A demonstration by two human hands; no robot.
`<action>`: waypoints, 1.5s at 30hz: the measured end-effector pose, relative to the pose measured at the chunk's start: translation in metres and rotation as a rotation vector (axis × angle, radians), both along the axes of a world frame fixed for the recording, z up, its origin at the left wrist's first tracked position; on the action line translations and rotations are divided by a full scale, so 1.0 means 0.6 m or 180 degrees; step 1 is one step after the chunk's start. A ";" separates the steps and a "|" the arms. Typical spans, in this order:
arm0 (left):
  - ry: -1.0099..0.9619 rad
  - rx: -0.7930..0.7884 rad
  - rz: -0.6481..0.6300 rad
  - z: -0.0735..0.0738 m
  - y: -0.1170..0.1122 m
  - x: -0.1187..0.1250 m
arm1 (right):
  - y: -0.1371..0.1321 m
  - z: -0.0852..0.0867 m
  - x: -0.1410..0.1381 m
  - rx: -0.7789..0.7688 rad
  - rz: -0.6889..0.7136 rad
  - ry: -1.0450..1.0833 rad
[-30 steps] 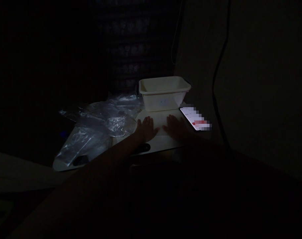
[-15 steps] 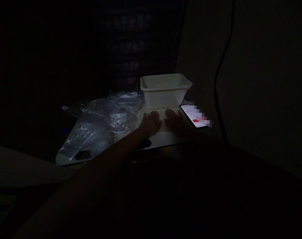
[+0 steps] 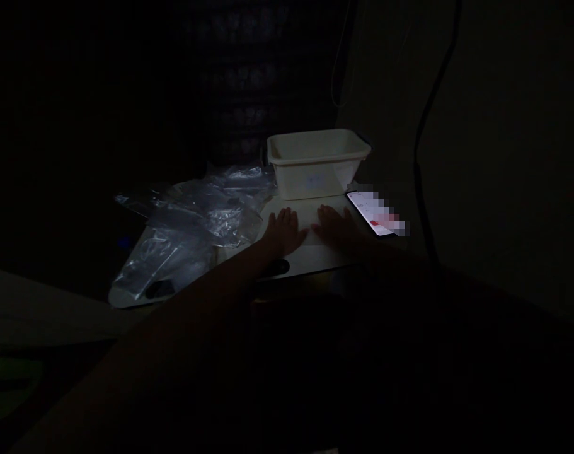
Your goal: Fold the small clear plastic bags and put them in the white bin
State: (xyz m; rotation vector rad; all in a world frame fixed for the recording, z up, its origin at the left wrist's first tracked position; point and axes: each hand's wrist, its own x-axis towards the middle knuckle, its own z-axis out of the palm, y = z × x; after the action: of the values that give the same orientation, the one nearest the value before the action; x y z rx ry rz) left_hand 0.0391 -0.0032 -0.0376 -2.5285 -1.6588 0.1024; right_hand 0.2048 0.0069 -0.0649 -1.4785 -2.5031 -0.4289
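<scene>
The room is very dark. My left hand [image 3: 283, 231] lies flat on a small white table [image 3: 315, 258], fingers stretched out, holding nothing. My right hand [image 3: 336, 228] lies flat beside it, fingers also spread, empty. Just beyond both hands stands a white plastic tub [image 3: 317, 162]. A lit phone [image 3: 374, 213] lies face up right of my right hand, close to its fingertips.
A heap of clear plastic bags [image 3: 192, 227] covers the table's left side. A dark cable [image 3: 428, 132] hangs down the wall on the right. A small dark object [image 3: 275, 268] sits at the table's front edge under my left forearm.
Both hands have stayed flat on the table and have crept slightly closer to the tub. The view has shifted a little.
</scene>
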 end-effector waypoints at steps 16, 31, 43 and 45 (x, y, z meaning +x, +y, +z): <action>0.0000 -0.0095 0.0158 0.006 0.000 -0.009 | 0.006 -0.020 0.009 0.0214 -0.0283 -0.0015; 0.0020 -0.0023 0.0138 0.004 -0.001 -0.008 | -0.002 -0.013 0.015 0.0120 -0.0068 -0.0052; -0.0170 -0.0068 0.0112 0.008 -0.005 -0.019 | 0.031 -0.024 0.037 -0.0145 0.0183 0.0062; -0.0238 0.0077 -0.0128 0.015 -0.008 -0.022 | 0.032 -0.009 0.035 -0.0289 0.0137 0.0099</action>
State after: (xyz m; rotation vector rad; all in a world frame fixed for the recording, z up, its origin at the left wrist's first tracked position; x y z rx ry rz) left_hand 0.0257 -0.0081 -0.0289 -2.5762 -1.6236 -0.0159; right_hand 0.2260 0.0259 -0.0701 -1.4485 -2.5560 -0.2867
